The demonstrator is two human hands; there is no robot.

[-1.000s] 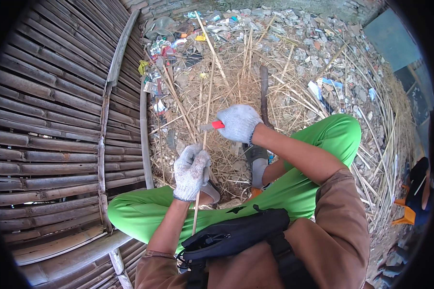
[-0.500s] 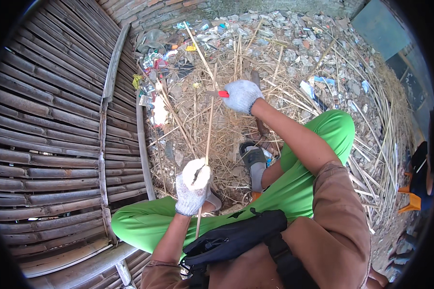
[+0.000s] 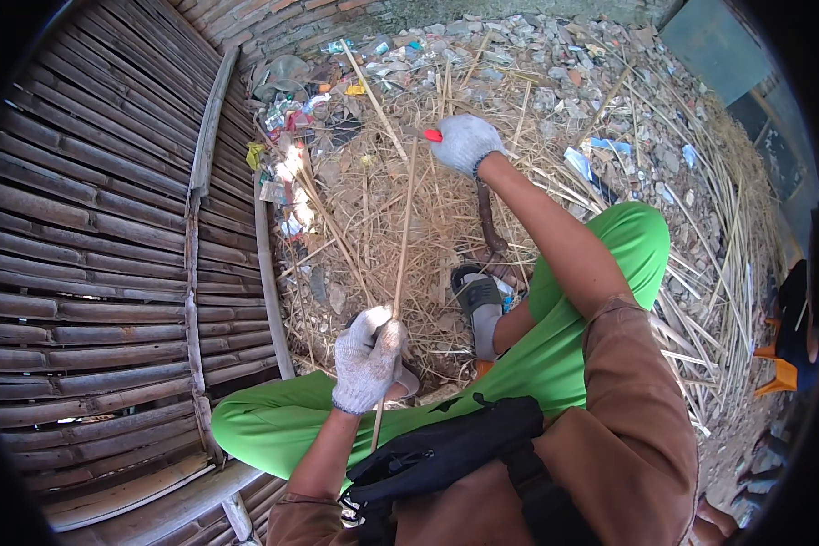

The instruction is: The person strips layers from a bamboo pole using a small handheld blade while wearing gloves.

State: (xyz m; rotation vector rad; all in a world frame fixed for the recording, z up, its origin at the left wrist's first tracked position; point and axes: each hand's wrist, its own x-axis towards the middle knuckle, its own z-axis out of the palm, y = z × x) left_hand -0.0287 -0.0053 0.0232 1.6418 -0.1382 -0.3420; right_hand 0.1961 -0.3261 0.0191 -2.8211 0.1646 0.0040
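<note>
My left hand (image 3: pixel 366 360), in a white knit glove, grips a thin pale bamboo stick (image 3: pixel 400 246) near its lower end, close to my green-trousered knee. The stick runs up and away from me. My right hand (image 3: pixel 464 142), also gloved, is stretched far forward at the stick's upper part and holds a small tool with a red handle (image 3: pixel 433 136) against it. Whether the tool has a blade I cannot tell.
A platform of dark bamboo poles (image 3: pixel 91 273) fills the left. Dry stalks and shavings (image 3: pixel 355 209) cover the ground ahead, with plastic litter (image 3: pixel 287 118) and rubble (image 3: pixel 555 45) beyond. My sandalled foot (image 3: pixel 479 300) rests below the right arm. A black bag (image 3: pixel 446 450) hangs at my chest.
My right hand with the red-handled tool has slid outward along the stick, away from my body. The left hand stayed gripping the stick's lower end.
</note>
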